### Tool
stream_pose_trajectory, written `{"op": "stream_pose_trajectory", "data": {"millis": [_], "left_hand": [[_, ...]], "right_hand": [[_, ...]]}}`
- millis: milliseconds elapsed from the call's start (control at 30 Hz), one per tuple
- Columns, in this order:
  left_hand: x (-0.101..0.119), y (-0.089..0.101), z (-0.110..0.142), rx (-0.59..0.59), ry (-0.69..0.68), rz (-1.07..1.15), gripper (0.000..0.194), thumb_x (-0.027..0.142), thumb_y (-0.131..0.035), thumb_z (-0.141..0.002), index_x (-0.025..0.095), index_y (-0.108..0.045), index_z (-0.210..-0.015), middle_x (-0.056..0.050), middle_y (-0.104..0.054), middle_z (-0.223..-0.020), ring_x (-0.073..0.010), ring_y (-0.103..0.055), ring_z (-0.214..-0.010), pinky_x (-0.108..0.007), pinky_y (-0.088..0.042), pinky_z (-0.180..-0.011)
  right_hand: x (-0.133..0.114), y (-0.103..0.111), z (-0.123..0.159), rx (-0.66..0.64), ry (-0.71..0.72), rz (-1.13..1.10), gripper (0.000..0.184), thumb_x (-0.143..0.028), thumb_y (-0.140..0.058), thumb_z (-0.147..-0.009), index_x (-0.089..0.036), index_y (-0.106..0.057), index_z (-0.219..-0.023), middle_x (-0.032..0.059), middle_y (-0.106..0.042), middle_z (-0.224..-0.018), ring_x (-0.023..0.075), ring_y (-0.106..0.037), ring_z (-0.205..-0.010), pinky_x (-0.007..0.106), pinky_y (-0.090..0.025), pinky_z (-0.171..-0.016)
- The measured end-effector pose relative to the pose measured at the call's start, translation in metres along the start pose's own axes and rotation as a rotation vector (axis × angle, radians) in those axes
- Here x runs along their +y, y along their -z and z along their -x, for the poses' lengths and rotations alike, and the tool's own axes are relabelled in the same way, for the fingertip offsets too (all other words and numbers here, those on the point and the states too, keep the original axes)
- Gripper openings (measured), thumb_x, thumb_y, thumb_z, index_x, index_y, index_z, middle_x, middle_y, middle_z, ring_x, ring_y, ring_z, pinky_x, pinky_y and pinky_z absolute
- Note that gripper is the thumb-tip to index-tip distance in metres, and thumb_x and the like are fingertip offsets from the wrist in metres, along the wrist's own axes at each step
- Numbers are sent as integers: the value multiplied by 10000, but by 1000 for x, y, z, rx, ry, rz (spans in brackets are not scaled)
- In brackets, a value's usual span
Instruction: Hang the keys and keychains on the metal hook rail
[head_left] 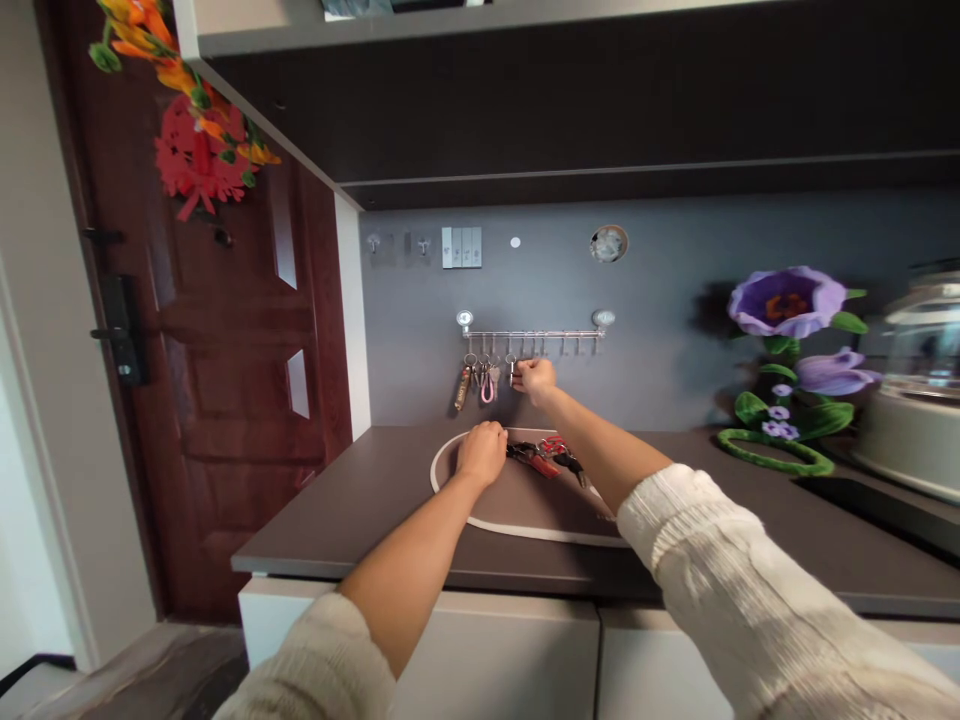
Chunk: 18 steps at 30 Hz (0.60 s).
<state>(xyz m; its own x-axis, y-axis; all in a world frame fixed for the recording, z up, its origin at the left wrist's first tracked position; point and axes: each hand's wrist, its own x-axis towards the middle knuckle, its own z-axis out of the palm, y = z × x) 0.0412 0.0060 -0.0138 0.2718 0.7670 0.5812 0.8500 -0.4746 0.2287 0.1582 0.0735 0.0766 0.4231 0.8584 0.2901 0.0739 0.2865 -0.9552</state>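
Note:
My right hand [537, 380] is raised to the wall rack, with its fingers pinched at a metal key ring [511, 362] below one of the hooks. Whether the ring sits on the hook I cannot tell. Along the hook rack [536, 334], to the left, hang a brown keychain [463, 387] and several keys with a pink loop [488, 386]. Low over the counter, my left hand [484, 452] has its fingers curled closed at the left end of a pile of keys and red and black fobs [544, 457]. What those fingers hold is hidden.
A white oval outline [517, 533] surrounds the pile on the dark counter [360, 520]. Purple craft flowers [787, 300] and a glass-topped appliance [922, 380] stand at right. Overhead is a dark shelf [570, 100]; a red-brown door [217, 420] is at left.

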Motion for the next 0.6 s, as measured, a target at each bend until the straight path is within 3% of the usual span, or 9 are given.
{"op": "stream_pose_trajectory", "data": {"millis": [233, 433, 600], "left_hand": [[-3, 4, 0, 28, 76, 62, 289, 250, -340, -883, 145, -608, -861, -98, -642, -928, -180, -575, -900, -275, -398, -803], [-7, 6, 1, 8, 137, 165, 233, 263, -407, -861, 161, -616, -869, -78, -641, -938, -163, -570, -893, -261, -400, -808], [-11, 4, 0, -35, 131, 193, 190, 175, -448, -822, 176, -619, -903, -53, -638, -969, -146, -565, -904, -244, -403, -828]], "right_hand": [[9, 19, 24, -14, 52, 38, 102, -163, -475, -805, -144, -526, -718, -12, -568, -582, 57, -535, -488, 172, -450, -522], [29, 41, 49, -99, 168, 214, 123, -224, -501, -792, -136, -577, -752, 31, -646, -669, 88, -582, -619, 201, -455, -652], [38, 61, 69, -177, 251, 459, 117, -200, -498, -786, -147, -593, -743, 40, -660, -712, 107, -576, -652, 218, -427, -677]]}}
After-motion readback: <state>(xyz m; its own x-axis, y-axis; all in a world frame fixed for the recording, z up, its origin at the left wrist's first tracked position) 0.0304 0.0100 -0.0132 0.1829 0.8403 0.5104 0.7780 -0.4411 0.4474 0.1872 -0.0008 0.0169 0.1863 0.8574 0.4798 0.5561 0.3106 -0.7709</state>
